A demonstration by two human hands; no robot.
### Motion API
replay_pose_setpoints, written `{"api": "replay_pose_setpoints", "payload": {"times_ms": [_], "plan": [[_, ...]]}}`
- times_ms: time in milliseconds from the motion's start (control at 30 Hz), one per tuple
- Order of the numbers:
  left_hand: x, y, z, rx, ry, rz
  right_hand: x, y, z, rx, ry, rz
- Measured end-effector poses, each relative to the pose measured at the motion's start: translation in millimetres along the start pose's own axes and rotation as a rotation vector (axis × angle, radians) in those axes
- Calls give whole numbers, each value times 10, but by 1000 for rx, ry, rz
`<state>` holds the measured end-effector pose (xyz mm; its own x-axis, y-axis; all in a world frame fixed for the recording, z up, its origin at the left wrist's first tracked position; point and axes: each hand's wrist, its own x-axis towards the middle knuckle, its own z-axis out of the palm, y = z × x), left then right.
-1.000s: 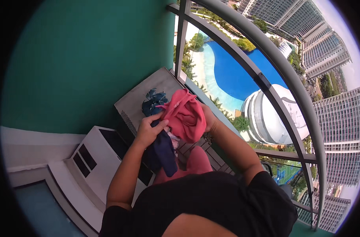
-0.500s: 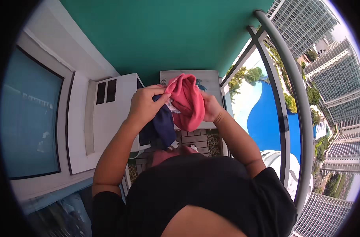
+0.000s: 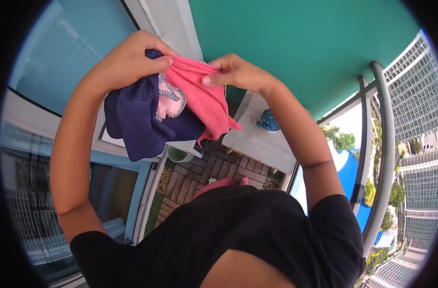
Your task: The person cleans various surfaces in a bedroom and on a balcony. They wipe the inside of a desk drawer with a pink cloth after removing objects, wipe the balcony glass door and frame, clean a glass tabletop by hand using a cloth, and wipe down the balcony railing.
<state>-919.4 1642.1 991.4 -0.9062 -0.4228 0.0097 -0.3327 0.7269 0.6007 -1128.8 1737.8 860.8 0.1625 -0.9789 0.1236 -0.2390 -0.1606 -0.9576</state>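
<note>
Raised in front of me, my left hand (image 3: 130, 60) grips the top edge of a coral pink cloth (image 3: 199, 93) together with a navy blue cloth (image 3: 137, 120). The navy cloth hangs down below my left fingers. My right hand (image 3: 238, 74) pinches the pink cloth's upper edge between thumb and fingers, so the fabric stretches between both hands. A pale pink fluffy piece with checkered trim (image 3: 170, 103) shows between the navy and the pink cloth. Where it is held, I cannot tell.
A whitish table (image 3: 257, 146) stands beyond my right arm, with a crumpled blue item (image 3: 267, 121) on it. A pale green bucket (image 3: 178, 154) sits on the wood-tiled floor (image 3: 190, 180). The green wall (image 3: 305, 43) is ahead, the grey railing (image 3: 384, 120) at right, glass panes (image 3: 74, 43) at left.
Both hands have moved up and left with the cloths. The pink cloth, bunched before, is now spread out between my hands. The view has turned left, and the blue item on the table shows fully.
</note>
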Motion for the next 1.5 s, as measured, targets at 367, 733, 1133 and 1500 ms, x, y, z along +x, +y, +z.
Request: {"api": "replay_pose_setpoints", "payload": {"times_ms": [367, 733, 1133, 1500], "plan": [[-1480, -997, -1128, 401, 372, -372, 1025, -192, -489, -506, -21, 77], [-1836, -2668, -521, 374, 260, -597, 2543, 449, -99, -843, 39, 22], [-1923, -2656, -410, 664, 654, -723, 3626, 1001, 234, -252, 107, -142], [-1676, -2766, 2460, 351, 284, -846, 2235, 3319, 225, -521, -104, -13]]}}
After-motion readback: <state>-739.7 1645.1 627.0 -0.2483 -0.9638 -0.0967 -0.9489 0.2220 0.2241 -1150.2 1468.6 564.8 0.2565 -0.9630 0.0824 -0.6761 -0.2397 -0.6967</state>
